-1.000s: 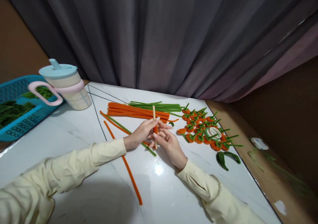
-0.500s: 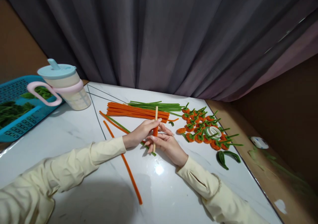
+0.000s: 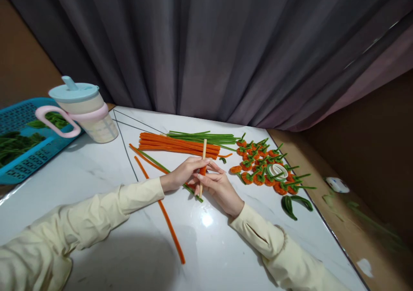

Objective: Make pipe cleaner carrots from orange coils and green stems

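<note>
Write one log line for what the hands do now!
left hand: holds thin wooden stick | right hand: pinches fuzzy orange pipe cleaner wrapped on it | nearby: orange pipe-cleaner pumpkins

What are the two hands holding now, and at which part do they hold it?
Both the left hand and the right hand pinch a thin wooden stick near its middle, where an orange pipe cleaner is wound around it.

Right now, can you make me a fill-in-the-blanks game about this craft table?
1. Both hands, the left hand and the right hand, hold a wooden ____ upright.
2. The fuzzy wire coiled round the stick is ____.
3. The cup has a pink ____.
4. The basket at the far left is ____.

Missing words: stick; orange; handle; blue
</note>
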